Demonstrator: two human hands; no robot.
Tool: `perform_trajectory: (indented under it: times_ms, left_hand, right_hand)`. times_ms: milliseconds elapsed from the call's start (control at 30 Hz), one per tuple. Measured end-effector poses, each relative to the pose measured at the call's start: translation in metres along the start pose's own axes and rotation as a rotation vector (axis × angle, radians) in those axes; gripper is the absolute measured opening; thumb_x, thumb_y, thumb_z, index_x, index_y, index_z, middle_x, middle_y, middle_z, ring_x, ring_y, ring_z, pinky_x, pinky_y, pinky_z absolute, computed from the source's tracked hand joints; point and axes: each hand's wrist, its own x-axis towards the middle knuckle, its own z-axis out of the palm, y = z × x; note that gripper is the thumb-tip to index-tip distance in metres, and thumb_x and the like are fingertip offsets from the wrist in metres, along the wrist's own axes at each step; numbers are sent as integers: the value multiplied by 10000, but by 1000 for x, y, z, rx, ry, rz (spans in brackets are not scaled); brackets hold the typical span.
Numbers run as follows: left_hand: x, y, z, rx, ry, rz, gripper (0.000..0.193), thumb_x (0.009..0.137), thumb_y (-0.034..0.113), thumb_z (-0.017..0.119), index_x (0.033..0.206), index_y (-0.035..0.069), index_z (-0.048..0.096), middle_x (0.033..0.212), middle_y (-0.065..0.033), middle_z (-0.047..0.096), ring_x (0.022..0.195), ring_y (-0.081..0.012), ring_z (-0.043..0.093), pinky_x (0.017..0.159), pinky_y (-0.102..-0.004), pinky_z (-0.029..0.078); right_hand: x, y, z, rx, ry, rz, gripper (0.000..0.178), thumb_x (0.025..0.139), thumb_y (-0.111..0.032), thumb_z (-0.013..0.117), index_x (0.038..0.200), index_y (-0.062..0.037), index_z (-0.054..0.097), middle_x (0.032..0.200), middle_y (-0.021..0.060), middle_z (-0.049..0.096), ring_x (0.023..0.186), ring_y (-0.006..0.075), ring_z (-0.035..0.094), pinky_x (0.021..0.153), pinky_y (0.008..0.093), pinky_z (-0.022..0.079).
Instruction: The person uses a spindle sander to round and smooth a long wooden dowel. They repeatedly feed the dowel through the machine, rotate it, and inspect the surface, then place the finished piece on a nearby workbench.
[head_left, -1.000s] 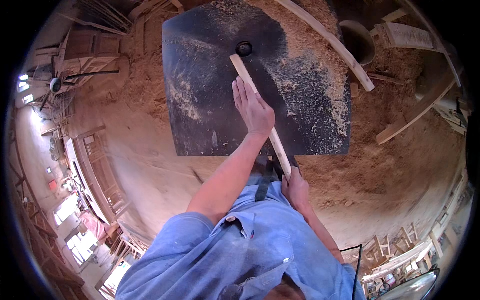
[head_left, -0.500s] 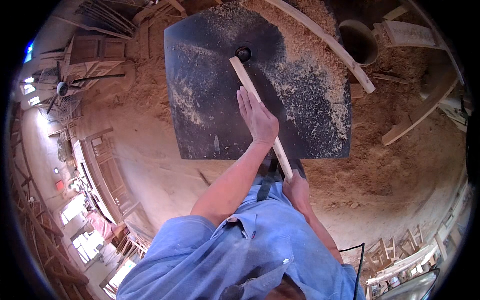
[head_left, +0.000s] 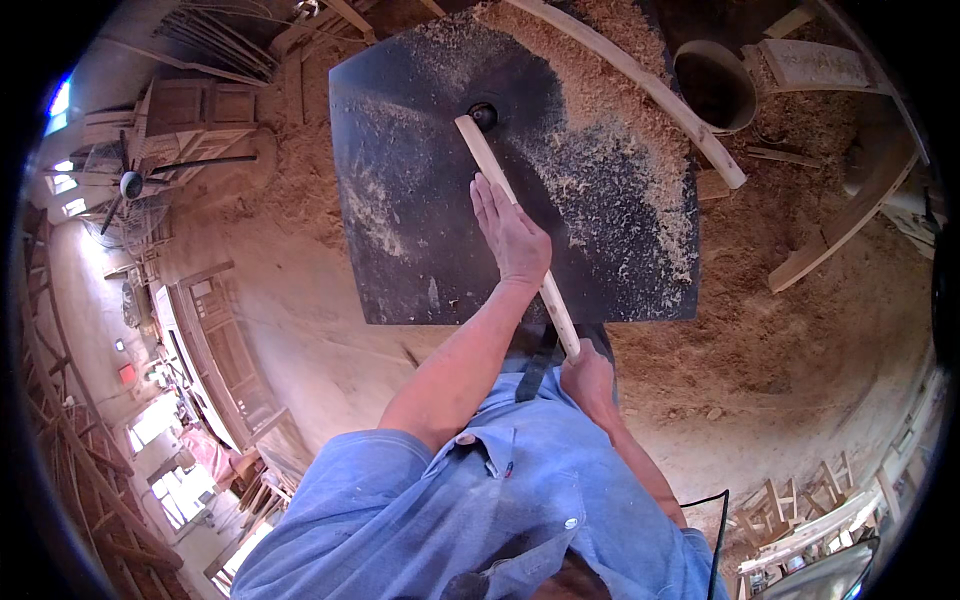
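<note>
From the head camera, looking straight down, a long pale wooden strip (head_left: 515, 235) lies slanted across a dark metal machine surface (head_left: 420, 200), its far end just beside a round dark opening (head_left: 483, 115) near the middle of that surface and its near end running off the front edge toward the person's body. The left hand (head_left: 512, 232) lies flat on top of the strip about midway along it, fingers (head_left: 488, 200) straight and pressed together, pointing toward the opening, palm down on the wood. The right hand (head_left: 587, 375) is at the strip's near end, just past the front edge of the surface, closed around or against the end of the wood; its fingers are curled under and mostly hidden, so how exactly they hold the strip cannot be told. Sawdust (head_left: 610, 160) lies thick over the right half of the surface and thinner in streaks on the left. A long curved wooden piece (head_left: 660, 95) rests along the far right edge of the surface. Beyond it a round dark bucket (head_left: 715, 85) stands on the sawdust-covered floor (head_left: 790, 360), with another bent wooden piece (head_left: 850, 225) lying to the right. The person wears a blue buttoned shirt (head_left: 450, 520). At the left rim stand a fan (head_left: 130, 185) and stacked wooden frames (head_left: 215, 345).
</note>
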Motion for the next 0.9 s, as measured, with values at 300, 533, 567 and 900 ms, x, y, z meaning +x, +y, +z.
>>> perform_trajectory:
  times_ms: [300, 533, 567, 900]
  left_hand:
    - [0, -7, 4, 2, -27, 19, 562, 1006, 46, 435, 1504, -190, 325, 1655, -336, 241, 1559, -487, 195, 1288, -508, 171]
    - [-8, -2, 1, -15, -16, 66, 555, 1005, 46, 437, 1497, -189, 333, 1652, -349, 237, 1557, -503, 186, 1285, -519, 174]
    - [-10, -3, 0, -19, -5, 79, 556, 1005, 46, 438, 1498, -188, 332, 1651, -352, 238, 1557, -505, 185, 1284, -519, 174]
    - [-6, -3, 1, 10, -17, 54, 558, 1000, 34, 446, 1499, -188, 332, 1648, -350, 244, 1560, -493, 190, 1286, -517, 179]
  right_hand:
    - [-1, 1, 6, 23, 1, -30, 144, 911, -108, 573, 967, 19, 614, 829, 335, 704, 812, 529, 707, 746, 624, 559]
    - [-9, 11, 15, 41, 51, -39, 154, 876, -112, 645, 977, 1, 623, 804, 322, 697, 774, 526, 691, 709, 623, 550]
    - [-10, 12, 16, 36, 55, -49, 151, 876, -111, 634, 972, 5, 618, 799, 319, 698, 774, 525, 695, 716, 624, 553]
    - [-6, 11, 12, 29, 57, -88, 144, 885, -102, 607, 957, 22, 600, 786, 318, 697, 766, 514, 704, 702, 607, 564]
